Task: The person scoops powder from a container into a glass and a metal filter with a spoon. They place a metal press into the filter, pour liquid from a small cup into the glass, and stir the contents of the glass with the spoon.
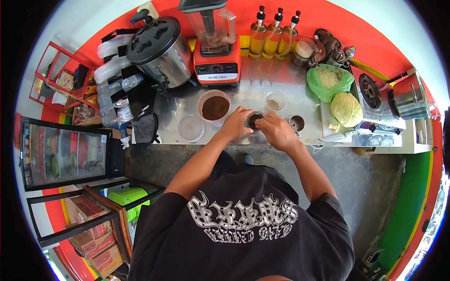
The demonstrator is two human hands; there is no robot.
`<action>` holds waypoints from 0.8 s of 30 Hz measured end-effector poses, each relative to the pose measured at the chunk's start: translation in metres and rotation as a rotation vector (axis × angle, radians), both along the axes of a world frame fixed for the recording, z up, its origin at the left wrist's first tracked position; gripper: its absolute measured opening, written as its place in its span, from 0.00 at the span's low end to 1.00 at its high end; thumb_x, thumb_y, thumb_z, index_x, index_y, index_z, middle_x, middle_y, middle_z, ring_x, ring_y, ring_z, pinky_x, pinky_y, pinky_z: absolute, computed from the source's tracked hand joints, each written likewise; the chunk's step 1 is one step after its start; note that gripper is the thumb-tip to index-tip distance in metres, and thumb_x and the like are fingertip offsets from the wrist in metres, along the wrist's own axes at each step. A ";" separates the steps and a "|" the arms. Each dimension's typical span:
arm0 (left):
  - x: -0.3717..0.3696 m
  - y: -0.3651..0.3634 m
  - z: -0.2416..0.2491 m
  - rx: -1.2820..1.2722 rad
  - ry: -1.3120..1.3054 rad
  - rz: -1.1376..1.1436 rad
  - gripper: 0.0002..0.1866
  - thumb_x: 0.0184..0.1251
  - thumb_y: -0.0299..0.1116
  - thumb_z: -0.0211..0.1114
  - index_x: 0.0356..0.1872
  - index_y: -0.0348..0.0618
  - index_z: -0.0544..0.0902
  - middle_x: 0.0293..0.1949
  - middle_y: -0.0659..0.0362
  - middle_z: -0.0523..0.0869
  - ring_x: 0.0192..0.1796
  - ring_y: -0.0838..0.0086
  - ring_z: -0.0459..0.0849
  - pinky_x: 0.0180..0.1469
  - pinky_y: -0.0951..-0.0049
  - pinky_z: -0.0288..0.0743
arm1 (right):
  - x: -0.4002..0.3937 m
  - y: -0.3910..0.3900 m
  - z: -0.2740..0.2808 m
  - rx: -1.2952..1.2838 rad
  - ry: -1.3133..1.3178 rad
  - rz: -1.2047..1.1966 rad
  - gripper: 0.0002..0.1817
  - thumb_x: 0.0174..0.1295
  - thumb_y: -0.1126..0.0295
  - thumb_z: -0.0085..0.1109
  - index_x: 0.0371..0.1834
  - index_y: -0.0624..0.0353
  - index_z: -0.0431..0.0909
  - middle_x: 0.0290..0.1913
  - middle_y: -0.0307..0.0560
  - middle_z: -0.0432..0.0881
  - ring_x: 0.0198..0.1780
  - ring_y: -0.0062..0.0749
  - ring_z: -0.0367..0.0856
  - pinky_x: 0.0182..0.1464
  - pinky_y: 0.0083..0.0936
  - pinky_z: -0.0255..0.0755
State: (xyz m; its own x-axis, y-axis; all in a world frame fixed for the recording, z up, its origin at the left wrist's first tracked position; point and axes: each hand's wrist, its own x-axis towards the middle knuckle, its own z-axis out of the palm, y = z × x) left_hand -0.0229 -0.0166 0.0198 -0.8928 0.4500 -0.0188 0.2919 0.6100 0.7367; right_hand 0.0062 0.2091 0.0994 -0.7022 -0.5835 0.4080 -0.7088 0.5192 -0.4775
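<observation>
My left hand (236, 125) is wrapped round the side of a small round container (254, 116) with a shiny rim and a dark inside, held over the front of the steel counter. At its right rim, my right hand (277, 131) has its fingers pinched together over the opening; whatever is between them is hidden. Left of the hands stands an open tub (215, 107) of brown powder, with a translucent round lid (191, 128) lying beside it. A metal mug (296, 123) is just right of my right hand, and a clear plastic cup (276, 101) sits behind.
Along the back are a red blender (216, 65), a steel dispenser (164, 56) and three pump bottles (273, 37). To the right are a cabbage (346, 109), a green bag (329, 82) and a gas stove (370, 91). The steel counter's front edge (225, 144) runs close to me.
</observation>
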 end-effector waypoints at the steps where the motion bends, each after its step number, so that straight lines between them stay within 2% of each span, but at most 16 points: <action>1: -0.004 -0.002 0.003 0.005 -0.009 -0.018 0.46 0.52 0.34 0.86 0.75 0.41 0.76 0.61 0.51 0.81 0.64 0.56 0.83 0.67 0.59 0.78 | -0.001 0.002 0.001 0.023 -0.016 0.048 0.10 0.65 0.75 0.66 0.49 0.59 0.85 0.41 0.47 0.88 0.47 0.46 0.84 0.46 0.41 0.83; 5: -0.003 0.000 0.007 -0.023 -0.074 -0.018 0.48 0.50 0.34 0.87 0.76 0.41 0.75 0.61 0.50 0.80 0.65 0.52 0.82 0.68 0.58 0.77 | 0.000 0.007 0.005 0.052 -0.049 -0.013 0.11 0.64 0.75 0.66 0.49 0.58 0.85 0.42 0.47 0.88 0.47 0.46 0.84 0.47 0.41 0.83; 7: 0.001 0.004 0.010 0.026 -0.055 0.020 0.50 0.48 0.36 0.88 0.77 0.41 0.74 0.61 0.49 0.80 0.64 0.50 0.82 0.68 0.58 0.77 | -0.004 0.003 0.005 0.072 -0.025 -0.130 0.11 0.64 0.77 0.70 0.50 0.59 0.87 0.43 0.46 0.89 0.48 0.46 0.84 0.49 0.42 0.82; 11: 0.004 0.009 0.013 0.022 0.020 0.039 0.52 0.47 0.36 0.88 0.77 0.41 0.73 0.62 0.49 0.80 0.65 0.51 0.82 0.68 0.58 0.77 | -0.001 -0.001 0.006 0.014 -0.032 -0.128 0.10 0.65 0.76 0.69 0.50 0.59 0.87 0.43 0.46 0.89 0.49 0.45 0.84 0.51 0.41 0.82; 14: -0.001 0.009 0.010 0.034 0.057 0.023 0.53 0.46 0.35 0.88 0.78 0.42 0.73 0.62 0.48 0.80 0.66 0.50 0.81 0.69 0.57 0.77 | 0.003 0.004 0.005 0.050 -0.034 0.004 0.11 0.65 0.76 0.69 0.51 0.59 0.88 0.43 0.46 0.89 0.50 0.47 0.84 0.52 0.40 0.81; 17: -0.003 0.008 0.013 0.030 0.062 -0.011 0.54 0.45 0.34 0.88 0.79 0.43 0.72 0.63 0.48 0.80 0.67 0.50 0.80 0.69 0.56 0.76 | 0.006 0.009 0.006 0.065 -0.070 0.015 0.13 0.62 0.77 0.68 0.50 0.58 0.86 0.43 0.46 0.88 0.50 0.46 0.83 0.55 0.40 0.81; 22: 0.001 0.013 0.020 0.010 0.097 -0.008 0.53 0.46 0.33 0.87 0.79 0.44 0.72 0.64 0.49 0.81 0.68 0.48 0.80 0.72 0.55 0.75 | 0.001 0.005 0.002 -0.003 -0.034 -0.155 0.12 0.64 0.76 0.68 0.50 0.58 0.86 0.43 0.46 0.88 0.49 0.47 0.83 0.54 0.40 0.81; 24: 0.002 0.016 0.021 0.005 0.065 0.000 0.53 0.46 0.33 0.87 0.79 0.44 0.72 0.65 0.49 0.81 0.69 0.48 0.79 0.72 0.55 0.74 | 0.004 0.001 0.007 -0.010 -0.057 -0.132 0.11 0.64 0.77 0.69 0.50 0.59 0.87 0.44 0.47 0.88 0.50 0.48 0.83 0.54 0.40 0.81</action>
State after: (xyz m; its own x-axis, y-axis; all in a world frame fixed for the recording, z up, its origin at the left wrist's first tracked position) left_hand -0.0208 -0.0006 0.0404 -0.8919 0.4503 0.0417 0.3396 0.6061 0.7193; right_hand 0.0100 0.2102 0.1066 -0.7949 -0.4806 0.3702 -0.6061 0.6014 -0.5205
